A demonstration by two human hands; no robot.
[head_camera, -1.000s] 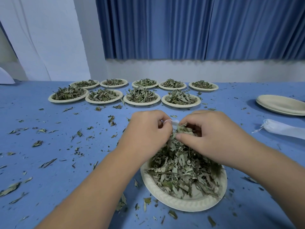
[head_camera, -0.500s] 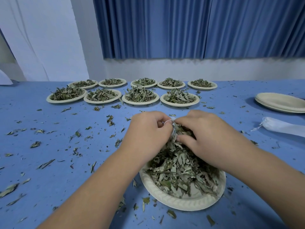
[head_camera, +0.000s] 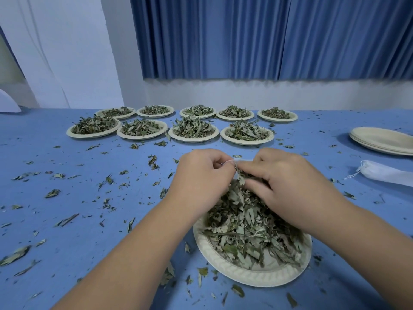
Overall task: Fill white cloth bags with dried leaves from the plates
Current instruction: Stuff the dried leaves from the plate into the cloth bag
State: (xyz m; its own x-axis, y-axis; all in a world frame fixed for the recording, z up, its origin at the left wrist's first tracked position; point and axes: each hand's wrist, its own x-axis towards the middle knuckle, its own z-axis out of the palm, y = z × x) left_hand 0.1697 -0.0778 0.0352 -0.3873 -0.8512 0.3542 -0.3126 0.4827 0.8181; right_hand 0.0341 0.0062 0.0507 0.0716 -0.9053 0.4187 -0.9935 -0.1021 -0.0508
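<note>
Blue table (head_camera: 67,220), leaf-strewn; blue curtain (head_camera: 268,36) behind. Near plate (head_camera: 223,262) of dried leaves (head_camera: 245,222) near table's front edge; nine filled plates (head_camera: 193,130) beyond it; empty plate stack (head_camera: 384,140) and spare white bag (head_camera: 388,175) to its far right. Open cloth to its left. Left hand (head_camera: 201,175) and right hand (head_camera: 288,182) over plate's far rim, fingers pinched on white cloth bag (head_camera: 241,161), mostly hidden between them.
</note>
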